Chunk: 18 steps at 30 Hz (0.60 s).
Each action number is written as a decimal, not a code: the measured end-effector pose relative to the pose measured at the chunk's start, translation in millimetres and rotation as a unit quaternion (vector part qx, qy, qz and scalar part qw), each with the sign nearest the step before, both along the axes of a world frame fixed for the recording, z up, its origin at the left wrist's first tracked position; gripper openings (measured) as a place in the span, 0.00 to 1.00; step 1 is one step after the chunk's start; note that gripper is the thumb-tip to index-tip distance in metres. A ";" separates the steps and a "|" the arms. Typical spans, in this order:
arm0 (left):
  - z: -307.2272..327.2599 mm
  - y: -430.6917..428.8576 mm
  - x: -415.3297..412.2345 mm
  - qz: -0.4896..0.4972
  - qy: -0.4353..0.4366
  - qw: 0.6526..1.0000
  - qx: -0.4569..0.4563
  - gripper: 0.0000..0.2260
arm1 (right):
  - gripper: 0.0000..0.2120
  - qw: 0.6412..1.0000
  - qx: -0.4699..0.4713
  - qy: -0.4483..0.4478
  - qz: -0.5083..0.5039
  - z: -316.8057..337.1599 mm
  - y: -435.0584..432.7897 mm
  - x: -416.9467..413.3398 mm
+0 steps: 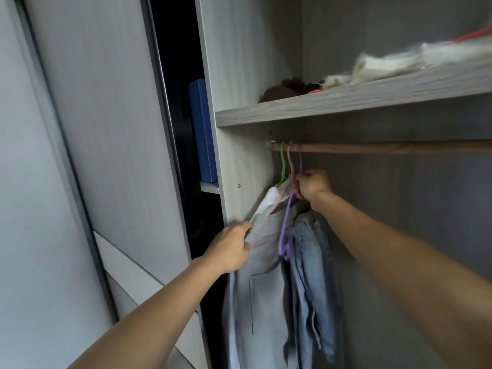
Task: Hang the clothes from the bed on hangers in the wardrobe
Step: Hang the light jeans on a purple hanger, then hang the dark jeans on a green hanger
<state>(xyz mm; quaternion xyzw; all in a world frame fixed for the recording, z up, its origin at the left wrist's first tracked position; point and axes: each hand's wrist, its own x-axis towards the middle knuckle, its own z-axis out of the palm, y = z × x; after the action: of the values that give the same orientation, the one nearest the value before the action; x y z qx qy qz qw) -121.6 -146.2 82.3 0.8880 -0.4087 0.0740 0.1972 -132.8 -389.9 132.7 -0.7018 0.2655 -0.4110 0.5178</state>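
doors [93, 129] of pale grey board are filling the left side, and a blue box [202, 129] is standing in the dark compartment beside them. the left hand [229, 249] is curling its fingers into the shoulder of a grey shirt [258, 288], which is hanging at the near end of the wooden rail [372, 147]. a green hanger [282, 166], a pink hanger [291, 166] and a purple hanger [286, 225] are hooking over that rail close together. the right hand [314, 185] is closing round the neck of the purple hanger; whether it is catching the pink one too is hard to tell. blue jeans [311, 275] are draping from the purple hanger, touching the shirt.

both garments are looking soft and limp, the jeans probably the heavier, and the thin hangers are likely flexing under them, so gripping at the neck below the hook and steadying the cloth at the shoulder seems safest.

above, the shelf [346, 99] is carrying a brown bundle [282, 89] and a white fluffy item [399, 62], both blurring. the bed is lying out of view, and the shirt's hem is running off the frame.
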 end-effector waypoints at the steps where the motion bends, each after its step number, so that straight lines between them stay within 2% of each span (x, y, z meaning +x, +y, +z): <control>1: -1.2 0.2 1.0 -0.003 -0.005 1.000 0.000 0.20 | 0.17 0.998 -0.058 0.018 -0.015 -4.4 1.3 1.0; 4: -2.9 2.6 2.0 -0.013 -0.017 1.000 0.006 0.17 | 0.19 0.957 -0.248 0.128 -0.083 -10.1 10.1 -13.3; 6: -3.5 4.8 2.9 -0.022 -0.020 0.999 -0.014 0.15 | 0.21 0.929 -0.307 0.170 -0.116 -12.2 16.2 -28.2; 11: 5.9 13.4 -4.6 -0.060 -0.063 0.989 -0.120 0.12 | 0.20 0.864 -0.381 0.276 -0.181 -30.6 30.5 -69.3; 15: 24.0 14.9 -24.1 -0.127 -0.126 0.970 -0.165 0.12 | 0.17 0.823 -0.375 0.352 -0.240 -38.0 44.6 -124.4; 18: 24.1 0.0 -45.4 -0.212 -0.144 0.949 -0.181 0.09 | 0.16 0.799 -0.357 0.390 -0.285 -39.3 52.6 -181.5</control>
<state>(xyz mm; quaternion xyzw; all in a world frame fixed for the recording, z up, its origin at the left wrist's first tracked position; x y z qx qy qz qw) -167.0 -146.2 106.4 0.7097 -0.5917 0.2308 0.3050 -314.3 -337.3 93.4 -0.8305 0.4678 -0.2969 -0.0573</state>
